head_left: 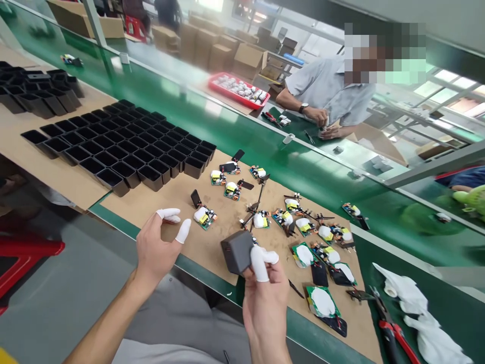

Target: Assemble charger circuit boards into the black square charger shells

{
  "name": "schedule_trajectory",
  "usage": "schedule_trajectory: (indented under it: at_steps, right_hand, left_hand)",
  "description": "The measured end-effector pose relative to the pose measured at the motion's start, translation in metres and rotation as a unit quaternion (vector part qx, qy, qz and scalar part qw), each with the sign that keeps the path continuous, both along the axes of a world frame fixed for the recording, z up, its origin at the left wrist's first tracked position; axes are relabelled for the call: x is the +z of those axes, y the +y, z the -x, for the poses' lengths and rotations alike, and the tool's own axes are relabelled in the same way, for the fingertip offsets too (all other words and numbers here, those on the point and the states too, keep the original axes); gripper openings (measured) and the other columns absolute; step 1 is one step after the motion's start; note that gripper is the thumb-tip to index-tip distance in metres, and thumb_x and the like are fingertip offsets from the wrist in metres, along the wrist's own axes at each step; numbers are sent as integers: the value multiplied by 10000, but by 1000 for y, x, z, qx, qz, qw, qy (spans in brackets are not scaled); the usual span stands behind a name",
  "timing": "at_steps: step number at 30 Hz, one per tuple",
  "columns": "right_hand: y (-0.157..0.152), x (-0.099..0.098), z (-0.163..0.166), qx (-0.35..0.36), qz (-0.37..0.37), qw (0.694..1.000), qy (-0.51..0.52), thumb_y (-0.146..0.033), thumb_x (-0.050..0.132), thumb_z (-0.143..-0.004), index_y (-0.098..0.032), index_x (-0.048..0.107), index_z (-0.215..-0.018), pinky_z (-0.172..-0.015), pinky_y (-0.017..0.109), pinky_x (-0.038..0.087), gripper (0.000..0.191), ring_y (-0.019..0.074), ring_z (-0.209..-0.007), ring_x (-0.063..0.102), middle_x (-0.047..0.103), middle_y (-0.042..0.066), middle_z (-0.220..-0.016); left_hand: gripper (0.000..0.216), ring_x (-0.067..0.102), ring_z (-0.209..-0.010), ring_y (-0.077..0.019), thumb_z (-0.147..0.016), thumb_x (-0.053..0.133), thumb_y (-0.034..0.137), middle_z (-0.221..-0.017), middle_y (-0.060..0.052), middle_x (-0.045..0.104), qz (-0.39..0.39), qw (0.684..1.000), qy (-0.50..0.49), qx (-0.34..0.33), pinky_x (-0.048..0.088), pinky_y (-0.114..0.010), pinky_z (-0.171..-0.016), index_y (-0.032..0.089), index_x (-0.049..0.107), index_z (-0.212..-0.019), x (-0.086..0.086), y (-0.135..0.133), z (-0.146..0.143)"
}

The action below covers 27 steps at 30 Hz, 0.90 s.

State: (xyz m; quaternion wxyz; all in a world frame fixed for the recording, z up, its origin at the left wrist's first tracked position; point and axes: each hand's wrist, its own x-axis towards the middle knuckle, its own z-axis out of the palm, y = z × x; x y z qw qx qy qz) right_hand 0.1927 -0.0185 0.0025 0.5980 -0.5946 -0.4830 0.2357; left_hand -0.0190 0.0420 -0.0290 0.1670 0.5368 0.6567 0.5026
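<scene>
Between the thumb and fingers of my right hand [265,283] is a black plastic housing [235,253], held up over the front edge of the bench. My left hand [161,242] hangs in the air with thumb and fingers apart and nothing between them. White finger cots cover several fingertips on both hands. Nearest to the left hand lies a circuit board [205,216] with white and yellow parts and a small black plate attached. More such boards, including a larger green one [321,302] with a white patch, lie on the brown cardboard [223,237] to the right.
Rows of open black housings [125,141] stand on cardboard at the left. Red-handled pliers [392,323] and crumpled white cloth [428,313] lie at the right. Across the green conveyor belt [182,106], a co-worker [329,86] handles small parts beside a red tray [212,87].
</scene>
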Motion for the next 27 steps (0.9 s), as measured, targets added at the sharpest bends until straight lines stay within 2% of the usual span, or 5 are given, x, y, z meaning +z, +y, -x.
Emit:
schedule_trajectory:
  at_steps: [7,14,21,24,27]
  right_hand:
    - [-4,23,5,31,93,900,424,-546,839,-1038,-315,906,-1229,-1106,428,727,308,292,-1333,831,870,56,-1387]
    - [2,13,-19,93,105,898,418,-561,756,-1110,-371,876,-1326,-1211,448,652,311,273,-1407,788,831,27,-1474]
    - [9,22,-13,11,107,920,378,-552,806,-1068,-258,865,-1158,-1069,420,739,313,278,-1168,890,896,85,-1238]
    - [2,36,-16,-41,24,965,257,-396,874,-1036,-301,792,-1254,-934,349,771,252,252,-1116,892,845,68,-1337]
    - [18,51,-43,-42,-46,997,50,-305,885,-1025,-342,680,-1475,-930,359,756,496,238,-1099,872,763,104,-1465]
  left_hand:
    - [281,796,-916,-266,-997,747,516,-968,-24,829,6,1000,25,5,592,-396,-882,266,752,-1125,-4,-2,0]
    - [278,799,-903,-268,-1002,748,506,-957,-27,824,3,1000,28,7,590,-399,-879,266,754,-1141,-7,-4,-1]
    - [260,794,-894,-268,-1019,743,492,-962,-31,824,-8,999,41,6,582,-394,-862,267,764,-1148,-10,-4,-1]
    - [268,806,-910,-277,-1028,738,498,-971,-37,834,-8,999,54,3,590,-400,-875,269,764,-1165,-12,-6,0]
    - [285,814,-919,-291,-1025,736,519,-973,-38,847,-4,997,78,0,594,-405,-865,281,768,-1179,-16,-7,2]
